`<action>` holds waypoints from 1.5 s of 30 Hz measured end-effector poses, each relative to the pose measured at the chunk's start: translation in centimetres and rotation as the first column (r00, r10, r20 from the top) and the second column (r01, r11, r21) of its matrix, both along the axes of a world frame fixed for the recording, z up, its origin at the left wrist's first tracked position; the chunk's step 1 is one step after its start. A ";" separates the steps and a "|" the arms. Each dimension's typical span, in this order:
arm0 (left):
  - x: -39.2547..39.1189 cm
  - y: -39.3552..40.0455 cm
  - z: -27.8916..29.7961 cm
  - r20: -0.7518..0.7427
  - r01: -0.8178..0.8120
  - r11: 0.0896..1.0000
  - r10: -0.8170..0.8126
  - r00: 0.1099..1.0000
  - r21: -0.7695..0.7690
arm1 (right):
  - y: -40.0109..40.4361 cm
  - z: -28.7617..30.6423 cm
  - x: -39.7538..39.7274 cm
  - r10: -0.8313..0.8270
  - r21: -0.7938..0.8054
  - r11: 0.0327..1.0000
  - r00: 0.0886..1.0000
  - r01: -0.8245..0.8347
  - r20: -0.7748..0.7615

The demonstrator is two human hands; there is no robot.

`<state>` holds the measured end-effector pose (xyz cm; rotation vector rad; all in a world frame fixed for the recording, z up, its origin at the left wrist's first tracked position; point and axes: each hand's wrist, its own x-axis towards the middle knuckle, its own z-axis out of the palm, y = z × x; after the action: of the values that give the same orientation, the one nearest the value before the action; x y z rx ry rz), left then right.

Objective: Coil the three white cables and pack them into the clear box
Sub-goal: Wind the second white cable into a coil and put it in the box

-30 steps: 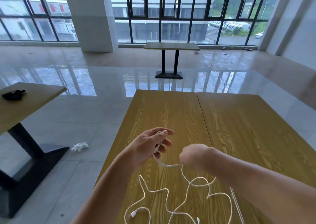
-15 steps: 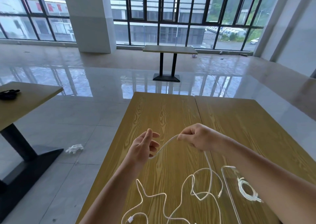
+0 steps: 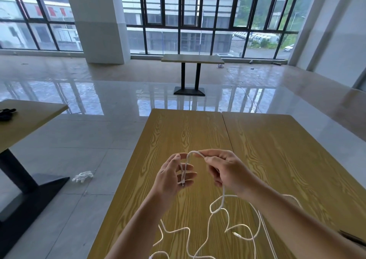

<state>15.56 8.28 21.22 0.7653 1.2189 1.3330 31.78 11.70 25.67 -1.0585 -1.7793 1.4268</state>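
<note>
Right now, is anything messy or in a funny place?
Yes. A crumpled white thing, maybe a glove, lies on the floor left of the table, like litter. On the table, the white cable sprawls in loose tangles below the hands, not yet coiled.

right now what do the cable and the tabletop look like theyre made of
The white cable: seemingly soft plastic or rubber sheathing, matte, since it bends in loose loops. The tabletop: a yellow wood-grain surface with a mild sheen, possibly laminate rather than solid wood; the look leaves that open.
</note>
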 end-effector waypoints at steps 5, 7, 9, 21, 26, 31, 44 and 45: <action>0.1 -0.1 0.4 0.039 -0.035 0.998 0.033 0.999 0.051 | -1.1 -0.3 0.4 0.002 0.005 1.000 1.000 -0.002 -0.016; 0.3 0.0 0.6 0.071 -0.031 0.998 0.027 0.997 0.062 | -1.5 -0.4 0.4 -0.024 0.024 0.999 0.998 0.026 -0.049; 0.4 0.0 0.6 0.086 -0.024 0.997 0.017 0.996 0.075 | -2.0 -0.6 0.3 -0.034 0.047 0.998 0.997 0.037 -0.065; 0.9 0.2 0.4 -0.070 0.085 0.989 -0.077 0.995 0.120 | -3.6 -2.5 -0.1 -0.034 0.068 0.997 0.998 0.038 -0.062; 1.3 0.5 0.6 -0.039 0.099 0.988 -0.095 0.995 0.116 | -3.8 -3.0 -0.6 -0.053 0.039 0.998 0.996 0.056 -0.078; 1.5 0.6 1.0 -0.095 0.119 0.985 -0.107 0.990 0.127 | -3.7 -3.5 -0.6 -0.084 0.193 0.978 0.996 0.079 0.020; -1.8 1.4 4.9 0.217 0.008 0.996 -0.028 0.976 0.093 | -2.3 -2.7 1.5 0.574 -0.195 0.815 0.710 -0.546 0.408; -2.1 1.4 5.2 0.228 0.008 0.995 -0.030 0.973 0.097 | -2.3 -2.5 1.4 0.587 -0.202 0.799 0.665 -0.566 0.461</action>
<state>13.46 9.70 26.45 0.6681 0.9683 1.4294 33.13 9.43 23.13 -0.9859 -2.6683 1.6464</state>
